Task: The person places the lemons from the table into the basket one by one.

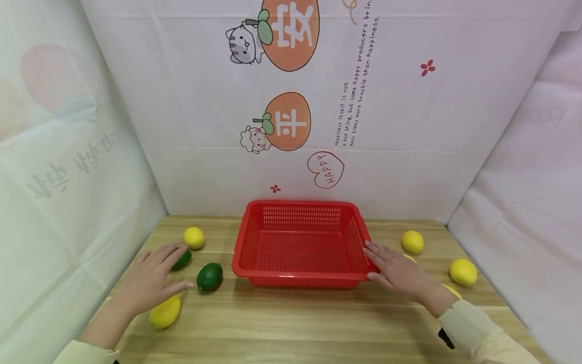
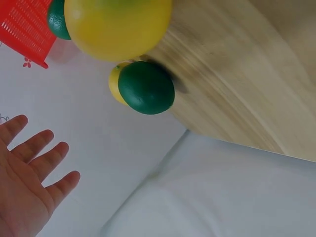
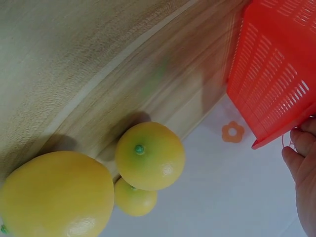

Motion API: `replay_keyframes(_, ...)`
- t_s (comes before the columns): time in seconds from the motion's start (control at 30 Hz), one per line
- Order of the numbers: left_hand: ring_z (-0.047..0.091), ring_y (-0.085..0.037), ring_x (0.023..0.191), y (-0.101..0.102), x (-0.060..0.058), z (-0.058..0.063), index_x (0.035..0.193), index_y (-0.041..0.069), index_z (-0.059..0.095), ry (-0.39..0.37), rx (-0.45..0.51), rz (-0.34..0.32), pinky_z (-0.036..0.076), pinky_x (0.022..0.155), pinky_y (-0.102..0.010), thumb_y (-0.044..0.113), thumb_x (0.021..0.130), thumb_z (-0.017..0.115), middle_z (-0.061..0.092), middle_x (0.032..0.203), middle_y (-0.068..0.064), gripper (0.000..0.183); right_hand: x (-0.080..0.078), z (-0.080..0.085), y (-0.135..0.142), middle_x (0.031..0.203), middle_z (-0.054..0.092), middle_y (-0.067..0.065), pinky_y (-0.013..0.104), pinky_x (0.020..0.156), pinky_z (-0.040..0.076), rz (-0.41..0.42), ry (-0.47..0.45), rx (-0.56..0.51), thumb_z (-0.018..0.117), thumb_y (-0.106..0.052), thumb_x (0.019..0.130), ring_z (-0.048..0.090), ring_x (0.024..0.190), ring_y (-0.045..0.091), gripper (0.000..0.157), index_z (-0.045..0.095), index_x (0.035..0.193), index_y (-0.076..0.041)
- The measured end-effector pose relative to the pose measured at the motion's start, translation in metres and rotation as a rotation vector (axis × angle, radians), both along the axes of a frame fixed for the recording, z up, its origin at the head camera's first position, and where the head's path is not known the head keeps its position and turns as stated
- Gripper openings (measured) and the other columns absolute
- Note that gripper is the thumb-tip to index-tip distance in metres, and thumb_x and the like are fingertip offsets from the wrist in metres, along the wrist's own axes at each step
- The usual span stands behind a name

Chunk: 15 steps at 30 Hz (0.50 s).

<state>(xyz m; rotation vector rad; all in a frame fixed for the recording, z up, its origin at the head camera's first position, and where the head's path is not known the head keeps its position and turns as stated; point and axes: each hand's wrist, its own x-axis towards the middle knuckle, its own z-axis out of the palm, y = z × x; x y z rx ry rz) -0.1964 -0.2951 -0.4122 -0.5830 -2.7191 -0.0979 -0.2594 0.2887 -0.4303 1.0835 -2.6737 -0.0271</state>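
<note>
My left hand (image 1: 152, 278) hovers with spread, nearly straight fingers over the left-side fruit; it holds nothing. Under and beside it are a yellow lemon (image 1: 165, 312), a dark green lime (image 1: 210, 277) and a second lime (image 1: 182, 260) partly hidden by the fingers. Another lemon (image 1: 194, 238) lies farther back. My right hand (image 1: 397, 270) is at the right rim of the red plastic basket (image 1: 302, 275), its fingers extended; whether they touch the rim I cannot tell. In the right wrist view, a large-looking lemon (image 3: 57, 197) and two others lie below that hand.
The basket stands mid-table against the printed back cloth (image 1: 204, 177), with nothing inside. At the right lie lemons, one at the back (image 1: 413, 242) and one near the side (image 1: 463, 272); others are partly behind my right arm. White cloth walls (image 1: 523, 202) enclose the wooden table (image 1: 282, 333).
</note>
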Motion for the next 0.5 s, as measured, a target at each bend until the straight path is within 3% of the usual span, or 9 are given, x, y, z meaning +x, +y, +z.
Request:
replay_keyframes(0.33, 0.048, -0.042, 0.122, -0.013, 0.010, -0.009, 0.135, 0.001, 0.053, 0.046, 0.029, 0.004, 0.035, 0.098, -0.061, 0.059, 0.080, 0.069, 0.051, 0.134, -0.025, 0.081, -0.003, -0.002, 0.001, 0.145, 0.044, 0.022, 0.050, 0.105, 0.039, 0.002, 0.010, -0.001, 0.059, -0.041, 0.095, 0.044, 0.131, 0.037, 0.065, 0.049, 0.139, 0.005)
replay_keyframes(0.5, 0.049, -0.042, 0.121, -0.018, 0.015, -0.012, 0.135, 0.001, 0.053, 0.033, 0.041, 0.011, 0.036, 0.097, -0.061, 0.057, 0.080, 0.071, 0.051, 0.133, -0.025, 0.081, -0.002, -0.003, 0.001, 0.146, 0.043, 0.021, 0.050, 0.105, 0.039, -0.004, 0.002, 0.002, 0.058, -0.042, 0.095, 0.043, 0.132, 0.037, 0.065, 0.048, 0.140, 0.005)
